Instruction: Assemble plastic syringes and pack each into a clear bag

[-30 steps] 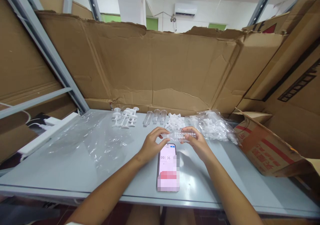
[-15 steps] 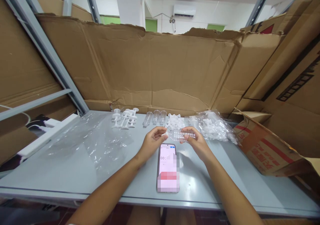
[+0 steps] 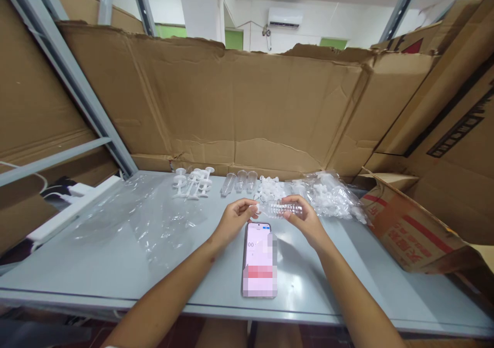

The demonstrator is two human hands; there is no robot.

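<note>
My right hand [image 3: 304, 218] is wrapped round a clear ribbed plastic tube [image 3: 276, 208], which lies sideways above the phone with its narrow end to the left. At that narrow end my left hand [image 3: 238, 216] pinches a small white cap [image 3: 258, 209] between thumb and fingers. Whether the cap is seated on the tube, I cannot tell. Just behind my hands is a pile of small white caps [image 3: 270, 187]. Several more clear ribbed tubes [image 3: 241, 180] stand to its left, beside a group of white plungers with round ends [image 3: 193, 182].
A phone [image 3: 258, 258] with a lit screen lies in front of my hands. Clear plastic bags [image 3: 154, 219] spread over the left side; another bag [image 3: 334, 196] holds white parts at right. A cardboard box [image 3: 409, 229], a power strip [image 3: 73, 209] and a cardboard wall [image 3: 247, 101] border the table.
Both hands have stayed in nearly the same place with slight finger shifts. My left fingers have moved slightly down and left, and the tube has shifted a little.
</note>
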